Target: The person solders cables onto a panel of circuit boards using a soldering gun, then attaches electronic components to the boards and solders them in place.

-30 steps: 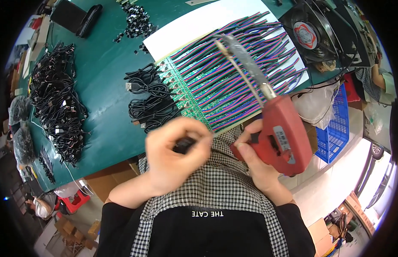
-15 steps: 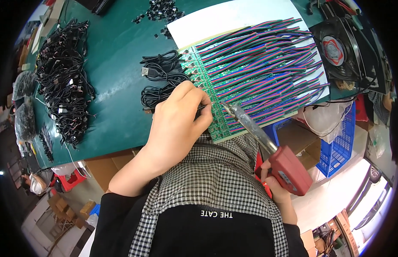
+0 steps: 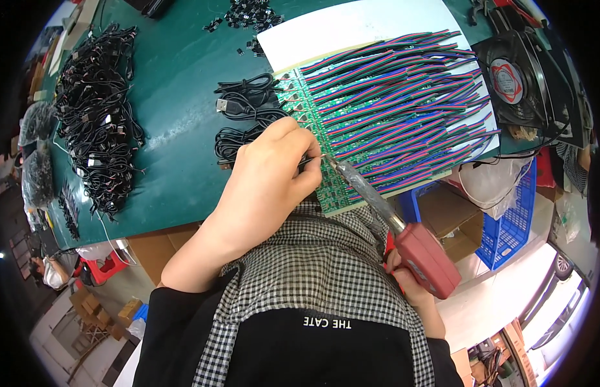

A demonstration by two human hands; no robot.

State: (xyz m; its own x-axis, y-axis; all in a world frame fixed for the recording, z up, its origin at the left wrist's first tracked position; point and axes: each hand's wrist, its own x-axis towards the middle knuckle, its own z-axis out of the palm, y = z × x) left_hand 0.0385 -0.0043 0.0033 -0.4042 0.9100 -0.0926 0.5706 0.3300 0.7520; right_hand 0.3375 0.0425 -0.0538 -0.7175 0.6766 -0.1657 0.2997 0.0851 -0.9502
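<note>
Pinching a dark piece (image 3: 304,165), mostly hidden, the left hand (image 3: 267,169) bends over the left edge of the green board (image 3: 332,195), thumb and forefinger nearly meeting. The right hand (image 3: 411,282) curls its fingers around the handle of a red soldering iron (image 3: 431,261), which hides much of the grip. The iron's metal shaft slants up and leftward from those fingers, its tip just beside the left fingertips; whether it touches the board there I cannot tell.

The board lies right beside the left fingers and runs off to their right. Rows of coloured wires (image 3: 390,122) cover it and stretch away from the fingers. White paper (image 3: 351,26) shows beyond it. Just left of the left fingers sit coiled black cables (image 3: 238,143), one metal plug (image 3: 220,105) showing a little farther out. A larger heap (image 3: 96,135) of dark cables lies well to the left on the green desk (image 3: 174,116), and small black parts (image 3: 248,14) are scattered beyond the fingers. Well to the right and beyond stands a fan (image 3: 509,80); below it, right of the right hand, is a blue crate (image 3: 509,229).
</note>
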